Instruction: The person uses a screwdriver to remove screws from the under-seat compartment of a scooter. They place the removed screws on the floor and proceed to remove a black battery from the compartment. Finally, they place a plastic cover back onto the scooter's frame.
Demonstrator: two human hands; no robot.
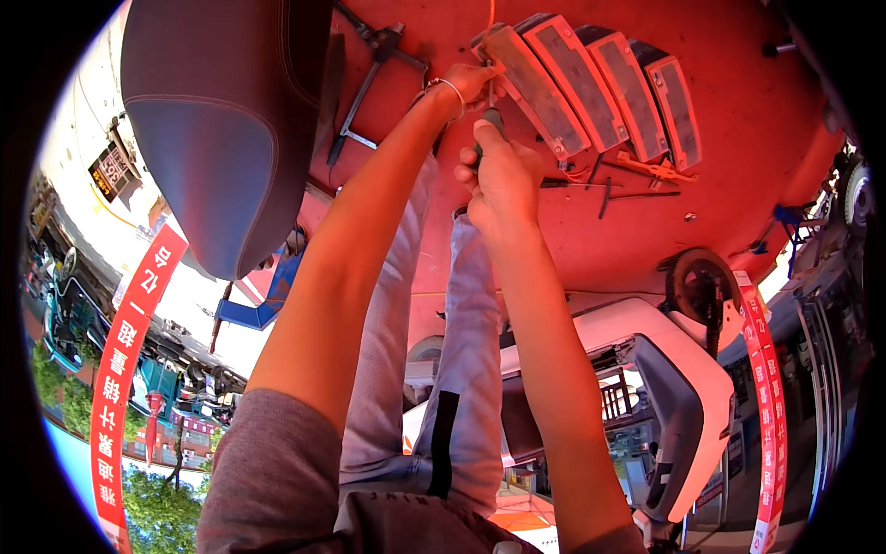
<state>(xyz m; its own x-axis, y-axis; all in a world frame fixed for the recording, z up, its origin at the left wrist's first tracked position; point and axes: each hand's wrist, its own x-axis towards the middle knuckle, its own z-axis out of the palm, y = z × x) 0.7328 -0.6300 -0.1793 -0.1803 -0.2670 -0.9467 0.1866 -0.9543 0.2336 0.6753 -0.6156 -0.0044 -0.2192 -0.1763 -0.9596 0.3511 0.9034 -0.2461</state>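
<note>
My right hand [506,175] is wrapped round the dark handle of a screwdriver [493,118], its thin shaft pointing away from me toward the nearest block. With fingers pinched together, my left hand [471,83] is at the near left end of that block, beside the screwdriver's tip. What it pinches is too small to make out. The block is a long battery [535,92], leftmost of several grey-topped batteries [574,83] lying side by side on the red floor. An orange wire [492,13] runs off beyond the left hand.
A dark scooter seat [208,138] fills the upper left. Near it lies a metal frame tool [365,88]. An orange-handled tool [655,168] and thin dark rods [637,195] lie by the batteries. A pale scooter body [637,337] and a wheel [701,286] stand at the right.
</note>
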